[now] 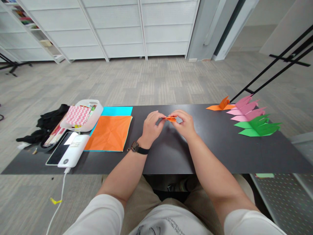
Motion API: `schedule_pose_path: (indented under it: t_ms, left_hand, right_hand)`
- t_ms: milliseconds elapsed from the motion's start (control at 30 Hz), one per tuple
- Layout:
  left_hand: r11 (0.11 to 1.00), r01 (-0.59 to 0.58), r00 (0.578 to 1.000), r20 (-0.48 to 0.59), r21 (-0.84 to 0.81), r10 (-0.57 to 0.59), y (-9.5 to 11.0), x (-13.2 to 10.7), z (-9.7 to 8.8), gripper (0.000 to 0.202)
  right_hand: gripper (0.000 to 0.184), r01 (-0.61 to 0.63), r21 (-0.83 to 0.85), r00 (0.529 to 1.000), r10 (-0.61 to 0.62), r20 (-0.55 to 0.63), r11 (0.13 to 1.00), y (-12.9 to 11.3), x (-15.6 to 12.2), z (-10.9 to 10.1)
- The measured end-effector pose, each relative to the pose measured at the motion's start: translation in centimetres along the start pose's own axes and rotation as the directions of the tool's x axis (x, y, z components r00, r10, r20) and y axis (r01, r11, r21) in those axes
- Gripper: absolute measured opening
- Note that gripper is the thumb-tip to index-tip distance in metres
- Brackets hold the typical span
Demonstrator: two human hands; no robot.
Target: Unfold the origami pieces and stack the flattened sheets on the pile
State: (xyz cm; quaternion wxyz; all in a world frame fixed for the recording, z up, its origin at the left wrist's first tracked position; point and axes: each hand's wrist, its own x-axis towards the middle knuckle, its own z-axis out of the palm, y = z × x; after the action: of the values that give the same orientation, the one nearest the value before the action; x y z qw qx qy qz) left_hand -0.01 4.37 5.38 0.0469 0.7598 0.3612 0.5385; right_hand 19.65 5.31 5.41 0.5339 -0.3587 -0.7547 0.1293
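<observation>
Fingers (158,115) of the left hand (151,126) and right hand (185,125) pinch a small folded orange paper piece (171,119) from opposite sides, seemingly to keep it steady, straight ahead at twelve o'clock above the dark-grey rectangular bench (215,147).

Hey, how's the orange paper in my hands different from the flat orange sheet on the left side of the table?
The held paper is folded small and narrow; the orange sheet is spread wide. The held paper is pinched between your left hand and right hand, while the orange sheet lies untouched, overlapping blue paper. Both are orange.
</observation>
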Motion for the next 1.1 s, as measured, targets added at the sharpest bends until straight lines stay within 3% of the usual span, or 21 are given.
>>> schedule_pose_path:
  t_ms: [200, 333, 467, 767, 1100]
  left_hand:
    - [0.998, -0.047, 0.999, 0.005, -0.038, 0.047, 0.1, 0.1, 0.0, 0.008]
    - [1.0, -0.01, 0.999, -0.043, -0.013, 0.009, -0.1, 0.1, -0.2, 0.01]
    - [1.0, 0.024, 0.997, -0.071, -0.01, -0.025, 0.1, 0.2, -0.3, 0.005]
    - [0.992, -0.018, 0.998, -0.059, -0.122, 0.01, 0.7, 0.3, -0.1, 0.011]
    - [0.992, 0.042, 0.999, -0.025, -0.119, -0.045, 1.4, 0.4, -0.3, 0.007]
  right_hand:
    - [0.018, -0.008, -0.01, 1.0, 0.009, 0.007, 1.0, 0.0, -0.1, 0.2]
    - [0.032, -0.024, -0.056, 0.998, 0.021, -0.058, 0.998, 0.1, 0.0, 0.0]
    - [0.027, -0.009, -0.097, 0.993, -0.003, -0.121, 0.995, 0.1, 0.1, 0.0]
    - [0.01, -0.053, -0.103, 0.996, 0.045, -0.083, 0.993, -0.4, -0.1, 0.5]
    - [0.022, -0.052, -0.053, 0.996, 0.048, -0.077, 0.997, -0.8, -0.4, 0.6]
